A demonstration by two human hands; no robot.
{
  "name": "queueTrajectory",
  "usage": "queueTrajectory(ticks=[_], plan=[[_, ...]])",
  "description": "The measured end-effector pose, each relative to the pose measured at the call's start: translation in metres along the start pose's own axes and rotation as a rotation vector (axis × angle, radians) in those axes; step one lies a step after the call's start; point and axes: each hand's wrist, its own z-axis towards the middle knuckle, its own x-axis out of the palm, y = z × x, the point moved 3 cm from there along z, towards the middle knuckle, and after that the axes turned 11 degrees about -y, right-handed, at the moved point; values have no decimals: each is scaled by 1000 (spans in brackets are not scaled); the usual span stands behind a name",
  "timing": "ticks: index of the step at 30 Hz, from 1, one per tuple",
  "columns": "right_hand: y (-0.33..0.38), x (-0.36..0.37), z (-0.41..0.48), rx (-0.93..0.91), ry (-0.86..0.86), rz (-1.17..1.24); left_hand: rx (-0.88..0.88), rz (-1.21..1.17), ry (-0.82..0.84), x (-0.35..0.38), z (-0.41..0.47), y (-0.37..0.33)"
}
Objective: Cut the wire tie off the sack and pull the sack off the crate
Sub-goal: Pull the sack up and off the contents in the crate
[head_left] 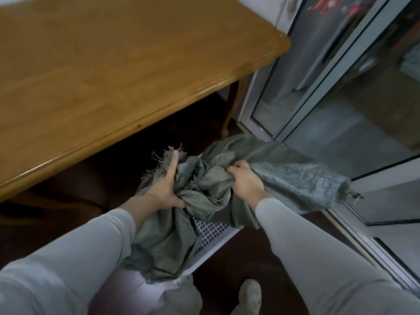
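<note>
Sack (295,178) being held bunched above the crate (213,233)
It is being clenched in the right hand's (245,178) curled fingers and pinched by the left hand (164,186), forefinger straight, its length trailing rightward

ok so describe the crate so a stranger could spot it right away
Start at the wooden table; below its near edge is a bunched grey-green sack. The crate pokes out beneath it: white, its wall dotted with dark holes.
</note>
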Motion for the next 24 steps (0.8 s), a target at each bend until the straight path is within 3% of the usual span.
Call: queueTrajectory(ticks=[4,7,10,14,16,19,24], plan=[[25,25,17,-97,104,24,-30,37,157,23,13,-8],[31,31,25,-133,167,48,-84,156,106,38,33,-21],[17,26,27,-148,211,164,-1,317,23,44,53,-36],[-37,-8,30,6,17,344,-25,337,-59,39,70,-56],[-74,-28,32,40,-40,151,-62,337,-59,37,75,-64],[-135,-35,29,119,109,-238,-111,325,-65,36,81,-71],[-197,-27,29,257,196,-312,-212,304,-94,37,85,-73]])
